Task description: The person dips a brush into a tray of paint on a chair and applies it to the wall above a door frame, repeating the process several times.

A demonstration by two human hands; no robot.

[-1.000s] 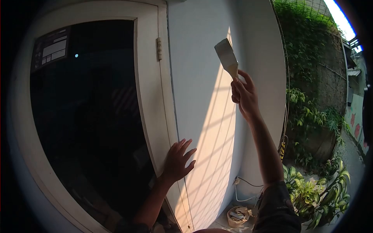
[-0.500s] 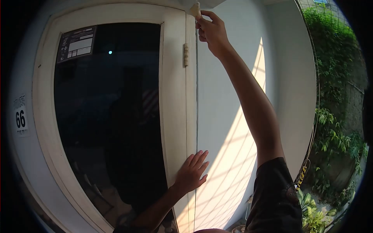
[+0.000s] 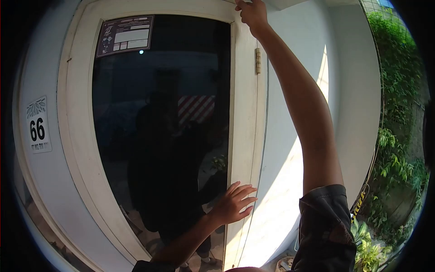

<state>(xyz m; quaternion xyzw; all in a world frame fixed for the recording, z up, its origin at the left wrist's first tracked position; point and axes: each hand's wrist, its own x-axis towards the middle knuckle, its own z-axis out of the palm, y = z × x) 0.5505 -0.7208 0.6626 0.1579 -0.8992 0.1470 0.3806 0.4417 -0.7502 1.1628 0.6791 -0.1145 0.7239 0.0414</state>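
Note:
A white-framed door (image 3: 247, 113) with a dark glass panel (image 3: 190, 63) stands in front of me. My right hand (image 3: 253, 16) is raised to the upper right corner of the door frame, partly cut off by the top of the view. Its fingers are closed; the small pale object seen in them earlier is largely out of sight. Lower down, my left hand (image 3: 233, 204) has its fingers spread at the hinge side of the door. Nothing shows in it. A cream hinge (image 3: 258, 61) sits below my right hand.
A printed sticker (image 3: 126, 35) is on the glass, and a number plate reading 66 (image 3: 38, 126) hangs on the left wall. On the right are a pale sunlit wall (image 3: 285, 177), a potted plant's rim (image 3: 284, 264) and green climbing plants (image 3: 396, 90).
My view has turned left, so the door appears farther right. My right hand has moved left along the frame top. My left hand has shifted from the wall-side seam toward the door.

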